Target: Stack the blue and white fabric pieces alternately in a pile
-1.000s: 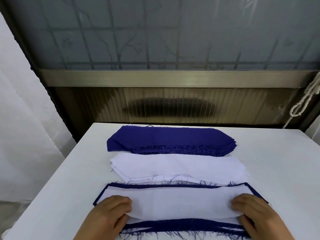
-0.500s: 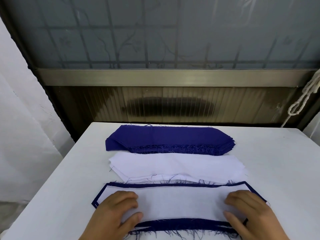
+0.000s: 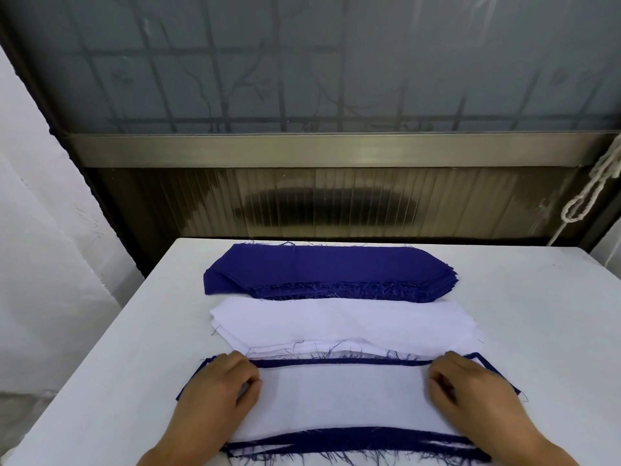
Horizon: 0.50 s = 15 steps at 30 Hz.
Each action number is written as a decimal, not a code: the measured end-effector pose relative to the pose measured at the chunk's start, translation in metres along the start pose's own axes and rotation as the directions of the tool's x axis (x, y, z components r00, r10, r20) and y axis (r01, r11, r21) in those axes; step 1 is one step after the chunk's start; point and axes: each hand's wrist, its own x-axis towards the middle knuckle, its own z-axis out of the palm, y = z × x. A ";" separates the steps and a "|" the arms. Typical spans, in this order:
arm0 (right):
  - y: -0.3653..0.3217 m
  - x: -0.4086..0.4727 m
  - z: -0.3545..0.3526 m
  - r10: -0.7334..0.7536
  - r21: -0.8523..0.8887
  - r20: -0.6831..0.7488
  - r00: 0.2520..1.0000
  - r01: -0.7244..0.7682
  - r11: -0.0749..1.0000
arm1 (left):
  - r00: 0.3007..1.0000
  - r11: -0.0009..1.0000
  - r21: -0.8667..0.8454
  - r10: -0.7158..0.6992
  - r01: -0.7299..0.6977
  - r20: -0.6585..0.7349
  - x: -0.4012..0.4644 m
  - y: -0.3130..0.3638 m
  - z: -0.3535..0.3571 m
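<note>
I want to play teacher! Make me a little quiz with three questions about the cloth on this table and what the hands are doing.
1. True or false: the top piece of the near pile is white.
2. Which lies farthest from the person? A) the blue stack B) the white stack C) the near pile
3. Fill in: the left hand and right hand both rest on the ____ pile, one at each end.

Key: 1 true; 2 A; 3 near. Blue edges show around the white top piece. Both hands have curled fingers on the cloth; whether they pinch it is unclear. All three lots of cloth lie on the white table.
</note>
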 end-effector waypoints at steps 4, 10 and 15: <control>0.007 0.019 0.002 0.120 -0.083 0.046 0.992 -0.116 0.990 | 0.998 0.998 0.002 -0.060 0.060 0.030 0.020 0.005 0.001; 0.005 0.081 0.014 0.083 0.099 -0.041 0.996 -0.078 0.992 | 0.999 1.000 -0.014 0.018 -0.019 -0.044 0.081 0.029 0.022; 0.005 0.132 0.028 0.043 0.083 0.026 0.999 -0.045 0.996 | 0.999 0.998 0.054 -0.041 0.042 -0.023 0.139 0.022 0.044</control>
